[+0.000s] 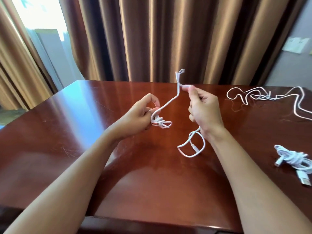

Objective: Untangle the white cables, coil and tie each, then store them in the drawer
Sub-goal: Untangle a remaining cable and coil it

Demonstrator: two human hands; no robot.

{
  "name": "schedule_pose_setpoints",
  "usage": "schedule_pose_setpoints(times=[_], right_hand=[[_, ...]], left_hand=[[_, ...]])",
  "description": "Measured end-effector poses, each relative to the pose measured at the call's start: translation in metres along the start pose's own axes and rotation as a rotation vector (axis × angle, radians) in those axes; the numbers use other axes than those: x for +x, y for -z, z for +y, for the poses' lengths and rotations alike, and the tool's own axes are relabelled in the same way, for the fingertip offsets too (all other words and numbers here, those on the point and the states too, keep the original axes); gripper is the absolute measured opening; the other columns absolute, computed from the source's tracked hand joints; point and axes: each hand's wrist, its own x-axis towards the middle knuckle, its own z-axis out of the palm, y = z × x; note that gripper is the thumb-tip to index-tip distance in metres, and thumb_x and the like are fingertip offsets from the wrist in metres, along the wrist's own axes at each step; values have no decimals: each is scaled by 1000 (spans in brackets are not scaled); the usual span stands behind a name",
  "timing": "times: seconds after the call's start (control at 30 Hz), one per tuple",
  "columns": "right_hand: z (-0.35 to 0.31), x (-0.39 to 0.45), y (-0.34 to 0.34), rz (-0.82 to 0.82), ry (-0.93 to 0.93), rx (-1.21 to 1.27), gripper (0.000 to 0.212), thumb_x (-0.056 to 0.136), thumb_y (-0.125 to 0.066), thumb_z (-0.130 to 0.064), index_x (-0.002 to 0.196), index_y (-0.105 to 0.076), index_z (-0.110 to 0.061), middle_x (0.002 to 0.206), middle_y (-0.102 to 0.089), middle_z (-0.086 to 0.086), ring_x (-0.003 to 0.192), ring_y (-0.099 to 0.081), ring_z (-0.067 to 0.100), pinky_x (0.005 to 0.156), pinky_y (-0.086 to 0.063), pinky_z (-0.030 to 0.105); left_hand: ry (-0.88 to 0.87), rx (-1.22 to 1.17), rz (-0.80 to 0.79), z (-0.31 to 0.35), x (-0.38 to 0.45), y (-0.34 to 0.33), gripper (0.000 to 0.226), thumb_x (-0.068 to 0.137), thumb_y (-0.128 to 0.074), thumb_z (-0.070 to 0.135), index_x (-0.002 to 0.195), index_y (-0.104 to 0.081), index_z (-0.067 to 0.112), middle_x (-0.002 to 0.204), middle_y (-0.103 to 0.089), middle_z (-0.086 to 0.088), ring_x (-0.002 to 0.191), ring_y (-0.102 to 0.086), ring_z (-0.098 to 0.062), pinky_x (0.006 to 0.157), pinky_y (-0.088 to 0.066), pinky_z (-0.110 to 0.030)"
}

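Drawer isn't visible to me, and my right hand's (205, 109) fingertips are motion-blurred, so the pinch there is probably thumb-and-forefinger on the cable, hard to confirm. Landmark is the table (70, 132): both hands hover above its middle. My left hand (141, 115) is curled around a small folded bundle of the white cable (168, 103), loops sticking out toward my right hand. From that bundle the cable runs diagonally up and away to the right hand's pinch, a short plug end poking upward above it; more cable drops below that hand into a hanging loop just over the table. A loose cable (263, 97) sprawls at the table's far right corner, cut off by the frame edge. A coiled cable (293, 159) lies at the near right edge, also partly cropped. Bare tabletop spreads left of my arms.
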Motion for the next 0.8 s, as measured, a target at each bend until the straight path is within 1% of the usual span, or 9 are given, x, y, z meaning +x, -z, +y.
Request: schedule_pose_setpoints(times=[0.07,0.13,0.3,0.4,0.47,0.6,0.67,0.73,0.8], right_hand=[[14,5,3,-2,39,-313,30,105,-51,-21,127,-71,-17,93,-75,-9,88,-70,6,81,-56,28],[23,4,5,-80,31,-603,30,102,-50,-24,120,-74,-24,119,-74,1,115,-67,24,99,-52,38],[9,-18,-9,-255,75,-1043,30,105,-45,-30,122,-70,-30,119,-70,10,112,-63,39,84,-50,40],[-2,-27,-20,-276,186,-1128,31,107,-41,-29,122,-67,-21,116,-70,10,109,-64,37,80,-48,39],[-4,-31,-24,-284,228,-1157,28,106,-44,-32,123,-62,-19,114,-70,9,107,-65,36,76,-47,39],[-5,-40,-35,-241,336,-1168,68,103,-53,-40,156,-15,-21,110,-69,8,103,-68,33,70,-43,37],[-2,-45,-40,-258,382,-1193,80,101,-56,-40,158,-2,-23,111,-68,7,103,-68,32,69,-44,37],[3,-46,-42,-277,393,-1122,83,97,-62,-33,158,-8,-23,116,-61,5,107,-64,30,76,-49,40],[6,-44,-45,-302,415,-905,74,87,-64,-13,152,-28,-18,120,-51,4,112,-55,27,86,-51,39]], left_hand=[[-4,-204,-12,7,-2,-1,12,106,-41,9,97,-38,15,58,-46,-6,43,-29,-9,39,-28,-19],[-29,-388,-18,10,-3,-1,11,106,-37,8,97,-37,15,55,-43,0,43,-25,-8,40,-24,-17],[-48,-700,-19,12,-2,1,40,91,-33,-16,101,-58,14,56,-31,0,42,-24,-6,40,-25,-13],[-12,-826,54,13,3,-2,53,88,-31,-15,84,-73,17,55,-34,1,40,-25,-4,36,-28,-14],[45,-849,127,11,7,-4,58,93,-26,-16,72,-70,16,55,-35,1,39,-25,-4,34,-28,-15],[79,-864,181,9,8,-7,61,95,-26,-15,94,-77,18,57,-32,0,40,-25,-4,34,-28,-15],[74,-791,185,10,8,-8,66,93,-25,-17,82,-78,21,57,-33,1,40,-25,-4,34,-28,-15],[89,-737,219,10,8,-9,66,91,-23,-19,68,-73,18,55,-33,1,39,-24,-5,34,-26,-16],[115,-704,275,10,9,-10,63,90,-23,-19,66,-69,15,55,-32,0,38,-23,-6,34,-24,-14]])
